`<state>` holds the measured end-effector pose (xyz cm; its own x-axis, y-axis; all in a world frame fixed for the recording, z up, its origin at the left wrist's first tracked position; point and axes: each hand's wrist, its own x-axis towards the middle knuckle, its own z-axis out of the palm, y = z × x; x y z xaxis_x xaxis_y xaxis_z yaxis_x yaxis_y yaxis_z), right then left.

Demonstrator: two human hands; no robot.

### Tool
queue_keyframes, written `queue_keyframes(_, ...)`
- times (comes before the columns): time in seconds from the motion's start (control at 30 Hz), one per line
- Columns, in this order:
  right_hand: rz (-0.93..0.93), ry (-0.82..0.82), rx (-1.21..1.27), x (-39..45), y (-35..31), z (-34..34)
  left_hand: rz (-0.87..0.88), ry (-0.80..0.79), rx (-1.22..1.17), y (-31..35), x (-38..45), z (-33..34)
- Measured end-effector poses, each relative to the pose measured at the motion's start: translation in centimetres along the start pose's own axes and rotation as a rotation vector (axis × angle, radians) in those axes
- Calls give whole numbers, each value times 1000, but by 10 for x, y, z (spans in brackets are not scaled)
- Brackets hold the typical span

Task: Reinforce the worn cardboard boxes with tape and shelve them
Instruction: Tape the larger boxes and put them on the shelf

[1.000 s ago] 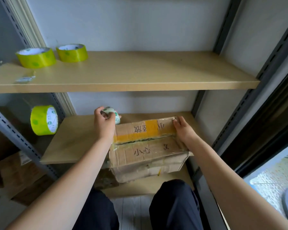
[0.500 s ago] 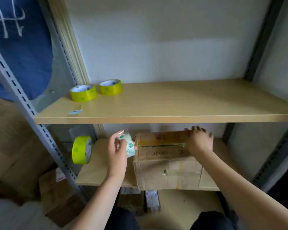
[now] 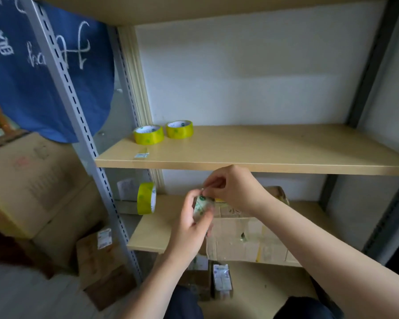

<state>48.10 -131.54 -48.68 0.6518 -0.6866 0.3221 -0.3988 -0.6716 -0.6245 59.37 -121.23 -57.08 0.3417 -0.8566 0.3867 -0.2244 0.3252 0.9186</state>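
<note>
A worn cardboard box point(image 3: 247, 238) with old tape on it sits on the lower shelf point(image 3: 152, 229), partly behind my arms. My left hand point(image 3: 191, 224) grips a nearly used-up tape roll point(image 3: 202, 207) with a green-printed white core, in front of the box's left end. My right hand point(image 3: 233, 189) reaches over from the right and pinches at the top of that roll with thumb and fingertips. Whether a loose tape end is between them I cannot see.
Two yellow-green tape rolls point(image 3: 149, 134) point(image 3: 179, 129) lie flat on the middle shelf point(image 3: 263, 148), a small label point(image 3: 141, 155) near its front edge. A third roll point(image 3: 146, 198) stands on edge by the lower shelf's left end. Cardboard boxes point(image 3: 32, 180) stack beyond the grey upright point(image 3: 78, 125); small boxes point(image 3: 220, 280) below.
The box went from my lap edge onto the lower shelf. My right hand left the box and came to the tape roll in my left hand. My view rose.
</note>
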Motion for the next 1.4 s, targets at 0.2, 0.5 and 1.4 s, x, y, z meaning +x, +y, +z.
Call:
queue_keyframes(0.2, -77, 30, -246, 0, -31, 0, -36, 12, 28, 20, -4, -18)
queue_keyframes(0.5, -133, -3, -396, 70, -84, -23, -171, 213, 159, 7, 11, -59)
queue_keyframes(1.4, 264, -34, -434, 194, 27, 44, -254, 349, 102, -75, 55, -37)
